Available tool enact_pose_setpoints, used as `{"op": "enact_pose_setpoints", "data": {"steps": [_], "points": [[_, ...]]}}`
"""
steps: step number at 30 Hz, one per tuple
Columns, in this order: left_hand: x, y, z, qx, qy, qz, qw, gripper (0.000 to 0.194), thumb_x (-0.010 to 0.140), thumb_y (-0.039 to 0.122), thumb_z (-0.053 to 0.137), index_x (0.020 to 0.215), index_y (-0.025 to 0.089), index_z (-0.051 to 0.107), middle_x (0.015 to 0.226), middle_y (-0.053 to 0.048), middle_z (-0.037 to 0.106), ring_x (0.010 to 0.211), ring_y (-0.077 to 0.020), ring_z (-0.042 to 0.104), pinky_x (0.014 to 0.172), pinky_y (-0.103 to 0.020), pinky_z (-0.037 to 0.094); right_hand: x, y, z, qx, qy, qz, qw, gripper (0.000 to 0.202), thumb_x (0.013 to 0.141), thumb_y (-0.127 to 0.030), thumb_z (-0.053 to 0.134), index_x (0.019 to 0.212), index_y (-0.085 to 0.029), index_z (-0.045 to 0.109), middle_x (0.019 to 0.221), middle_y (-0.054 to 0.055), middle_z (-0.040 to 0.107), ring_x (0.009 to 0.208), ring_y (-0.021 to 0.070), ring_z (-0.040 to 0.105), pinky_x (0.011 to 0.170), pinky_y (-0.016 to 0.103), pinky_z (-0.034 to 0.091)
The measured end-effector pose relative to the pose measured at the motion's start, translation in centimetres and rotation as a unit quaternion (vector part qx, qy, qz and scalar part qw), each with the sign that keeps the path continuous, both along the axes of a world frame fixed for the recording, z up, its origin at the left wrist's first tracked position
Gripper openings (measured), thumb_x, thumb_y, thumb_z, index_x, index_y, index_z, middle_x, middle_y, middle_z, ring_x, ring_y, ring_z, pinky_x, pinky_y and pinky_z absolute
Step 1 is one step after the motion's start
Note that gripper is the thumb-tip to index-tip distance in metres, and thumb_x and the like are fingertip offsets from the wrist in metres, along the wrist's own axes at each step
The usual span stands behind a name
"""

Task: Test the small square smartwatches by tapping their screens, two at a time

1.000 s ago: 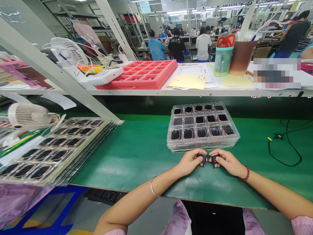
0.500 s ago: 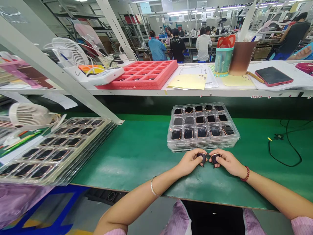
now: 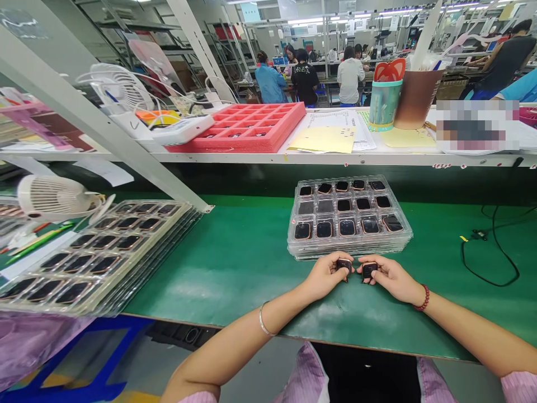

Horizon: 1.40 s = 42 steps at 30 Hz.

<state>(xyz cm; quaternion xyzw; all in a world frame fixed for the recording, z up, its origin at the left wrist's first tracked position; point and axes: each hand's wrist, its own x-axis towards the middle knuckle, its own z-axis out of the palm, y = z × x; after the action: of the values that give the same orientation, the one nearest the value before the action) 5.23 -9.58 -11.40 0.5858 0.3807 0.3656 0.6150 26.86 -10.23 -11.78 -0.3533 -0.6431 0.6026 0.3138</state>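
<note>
Hands point(image 3: 325, 277) hold watch bodies point(image 3: 344, 265); lettering point(image 3: 430, 97) on brown cup point(image 3: 413, 103) seems unreadable.

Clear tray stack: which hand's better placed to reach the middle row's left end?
Probably the left hand: it's nearer that end of the tray stack, while the right hand sits farther across. Neither is free, though; each holds a dark-screened device.
</note>
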Motion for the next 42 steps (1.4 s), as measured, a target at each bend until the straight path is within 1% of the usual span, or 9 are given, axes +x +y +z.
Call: {"op": "enact_pose_setpoints", "data": {"steps": [12,15,18,20,24,28,31,37,42], "points": [[-0.04,-0.35,0.33,0.008,0.024,-0.004,1.000,0.034,0.073,0.015,0.058,0.107,0.017,0.053,0.087,-0.005,0.064,0.073,-0.0131,0.059,0.067,-0.026,0.047,0.01,0.05,0.22,0.000,-0.008,-0.014,1.000,0.033,0.085,-0.021,0.049,0.118,-0.021,0.051,0.105,0.010,0.064,0.081,0.0188,0.066,0.071,0.034,0.054],[-0.03,-0.29,0.30,0.012,0.030,-0.002,0.999,0.031,0.074,0.014,0.055,0.105,0.016,0.053,0.085,-0.005,0.063,0.072,-0.0131,0.058,0.068,-0.026,0.047,-0.06,-0.03,0.19,-0.006,-0.013,-0.008,1.000,0.036,0.082,-0.017,0.050,0.118,-0.021,0.050,0.108,0.010,0.063,0.086,0.0190,0.066,0.077,0.035,0.054],[-0.06,-0.25,0.37,0.020,0.047,-0.002,0.999,0.036,0.071,0.012,0.057,0.107,0.016,0.053,0.090,-0.005,0.064,0.072,-0.0125,0.058,0.067,-0.025,0.046,-0.09,-0.07,0.12,0.000,-0.006,0.004,1.000,0.041,0.079,-0.013,0.052,0.119,-0.021,0.049,0.112,0.009,0.062,0.094,0.0198,0.065,0.084,0.036,0.052],[-0.08,-0.23,0.38,0.020,0.050,-0.007,0.999,0.037,0.071,0.012,0.058,0.108,0.017,0.052,0.092,-0.005,0.064,0.072,-0.0122,0.058,0.067,-0.025,0.045,-0.06,-0.05,0.07,0.005,-0.005,0.002,1.000,0.039,0.081,-0.014,0.050,0.119,-0.021,0.050,0.111,0.009,0.062,0.091,0.0194,0.065,0.080,0.035,0.053],[-0.08,-0.17,0.30,0.024,0.041,-0.009,0.999,0.028,0.075,0.016,0.054,0.102,0.016,0.054,0.084,-0.005,0.063,0.070,-0.0125,0.057,0.067,-0.025,0.045,0.00,0.00,-0.04,0.004,-0.009,-0.012,1.000,0.034,0.084,-0.018,0.048,0.118,-0.021,0.050,0.106,0.009,0.064,0.083,0.0185,0.066,0.072,0.033,0.054],[-0.01,-0.25,0.54,0.024,0.055,-0.007,0.998,0.034,0.071,0.011,0.055,0.104,0.016,0.053,0.088,-0.005,0.063,0.070,-0.0124,0.056,0.066,-0.025,0.044,0.00,-0.04,-0.05,-0.004,0.001,-0.011,1.000,0.039,0.081,-0.016,0.051,0.119,-0.022,0.050,0.110,0.009,0.062,0.087,0.0187,0.066,0.076,0.033,0.053],[0.03,-0.32,0.79,0.019,0.062,-0.010,0.998,0.037,0.070,0.010,0.056,0.106,0.016,0.052,0.090,-0.005,0.063,0.069,-0.0118,0.056,0.064,-0.024,0.043,0.00,-0.04,-0.07,0.000,-0.009,-0.009,1.000,0.036,0.083,-0.017,0.049,0.118,-0.022,0.050,0.108,0.009,0.063,0.085,0.0182,0.066,0.074,0.033,0.054],[0.04,-0.21,0.58,0.017,0.031,-0.008,0.999,0.024,0.075,0.017,0.055,0.099,0.015,0.055,0.082,-0.005,0.062,0.069,-0.0126,0.056,0.065,-0.026,0.045,0.02,-0.02,-0.20,0.008,-0.004,0.000,1.000,0.038,0.081,-0.014,0.050,0.119,-0.022,0.050,0.110,0.008,0.062,0.091,0.0188,0.065,0.081,0.035,0.053],[0.07,-0.26,0.66,0.017,0.049,-0.004,0.999,0.035,0.069,0.009,0.055,0.104,0.015,0.055,0.088,-0.005,0.063,0.075,-0.0138,0.057,0.068,-0.025,0.045,0.05,0.10,0.07,-0.002,-0.006,-0.015,1.000,0.033,0.084,-0.019,0.049,0.117,-0.020,0.051,0.104,0.009,0.064,0.080,0.0178,0.066,0.070,0.033,0.054]]}}
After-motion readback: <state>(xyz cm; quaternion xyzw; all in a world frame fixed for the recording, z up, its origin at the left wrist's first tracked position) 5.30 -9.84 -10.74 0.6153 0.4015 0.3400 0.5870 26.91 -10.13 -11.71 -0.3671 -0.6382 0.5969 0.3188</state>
